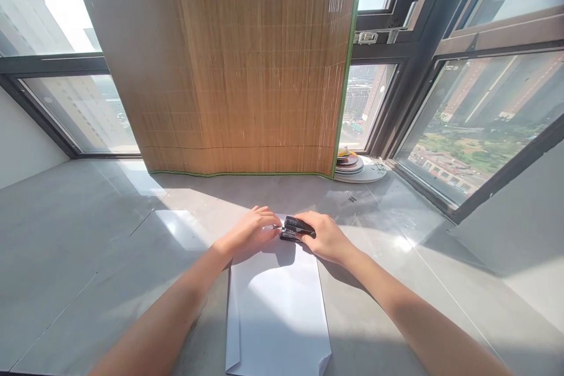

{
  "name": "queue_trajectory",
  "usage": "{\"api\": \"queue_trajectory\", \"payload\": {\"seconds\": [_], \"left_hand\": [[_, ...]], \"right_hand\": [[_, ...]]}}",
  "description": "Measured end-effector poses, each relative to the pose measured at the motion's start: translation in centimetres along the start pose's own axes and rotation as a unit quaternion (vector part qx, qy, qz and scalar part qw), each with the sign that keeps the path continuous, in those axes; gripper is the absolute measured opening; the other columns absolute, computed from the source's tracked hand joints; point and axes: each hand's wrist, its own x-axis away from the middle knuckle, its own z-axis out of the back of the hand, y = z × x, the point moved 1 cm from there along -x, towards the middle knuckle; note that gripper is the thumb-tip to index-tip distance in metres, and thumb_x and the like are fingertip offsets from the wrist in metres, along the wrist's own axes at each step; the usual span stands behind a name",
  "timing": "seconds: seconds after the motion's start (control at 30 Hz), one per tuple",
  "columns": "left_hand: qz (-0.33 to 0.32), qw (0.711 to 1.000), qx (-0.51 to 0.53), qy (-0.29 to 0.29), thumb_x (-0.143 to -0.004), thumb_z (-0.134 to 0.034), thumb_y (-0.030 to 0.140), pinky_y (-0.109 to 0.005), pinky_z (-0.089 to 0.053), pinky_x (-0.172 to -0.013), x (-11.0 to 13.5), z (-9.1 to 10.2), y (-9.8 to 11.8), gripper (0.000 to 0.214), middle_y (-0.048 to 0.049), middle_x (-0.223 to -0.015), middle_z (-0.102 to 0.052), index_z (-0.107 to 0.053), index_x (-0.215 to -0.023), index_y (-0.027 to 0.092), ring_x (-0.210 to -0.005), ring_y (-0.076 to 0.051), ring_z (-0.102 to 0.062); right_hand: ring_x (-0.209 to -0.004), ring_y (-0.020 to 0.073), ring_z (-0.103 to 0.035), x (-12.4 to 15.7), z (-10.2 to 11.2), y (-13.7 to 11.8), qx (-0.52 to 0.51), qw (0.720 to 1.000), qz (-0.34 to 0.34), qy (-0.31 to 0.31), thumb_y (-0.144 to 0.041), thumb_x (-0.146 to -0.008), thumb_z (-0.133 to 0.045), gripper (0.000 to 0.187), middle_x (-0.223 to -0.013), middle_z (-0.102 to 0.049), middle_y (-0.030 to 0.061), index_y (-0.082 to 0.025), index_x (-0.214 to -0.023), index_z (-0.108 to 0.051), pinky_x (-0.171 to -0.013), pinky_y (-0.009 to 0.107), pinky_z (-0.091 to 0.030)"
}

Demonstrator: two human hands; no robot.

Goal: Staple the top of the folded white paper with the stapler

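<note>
A black stapler (291, 228) is in my right hand (325, 235), whose fingers wrap around its right end. It sits over the far edge of a white sheet stack (279, 311). My left hand (252, 231) is at the stapler's left end, its thumb and fingers closed near a small metallic bit (275, 227). Whether that bit is part of the stapler or a loose piece, I cannot tell. The near corners of the paper are bent upward, and shadows of the hands fall across its far half.
The paper lies on a grey tiled sill (132, 282). Beyond it hangs a bamboo mat (259, 82) with green edging. Stacked plates (359, 170) stand beside the mat at the back right. Small dark pieces (352, 199) lie on the tiles nearer. Windows (484, 123) surround the sill.
</note>
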Motion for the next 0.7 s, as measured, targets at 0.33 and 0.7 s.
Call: {"api": "queue_trajectory", "payload": {"seconds": [0.33, 0.7], "left_hand": [[0.016, 0.998, 0.055, 0.007, -0.095, -0.074, 0.035, -0.042, -0.052, -0.093, 0.9, 2.0, -1.1, 0.012, -0.0059, -0.094, -0.083, -0.086, -0.094, 0.032, -0.089, -0.026, -0.073], [0.003, 0.993, 0.111, 0.032, -0.086, -0.089, 0.036, -0.041, -0.051, -0.094, 0.3, 0.4, 0.4, 0.025, -0.0061, -0.103, -0.081, -0.083, -0.109, 0.031, -0.094, -0.026, -0.071]], "right_hand": [[-0.098, 0.0253, -0.074, -0.1, 0.1, 0.4, -0.034, 0.999, 0.011, 0.007, -0.013, -0.085, -0.071, 0.038, -0.108, -0.080, 0.0044, -0.029, -0.119, -0.079, -0.091, 0.040, -0.058], [-0.092, 0.0243, -0.072, 0.9, -0.3, -2.6, -0.129, 0.986, 0.103, 0.008, -0.016, -0.086, -0.073, 0.034, -0.101, -0.079, 0.0031, -0.031, -0.116, -0.078, -0.085, 0.040, -0.060]]}}
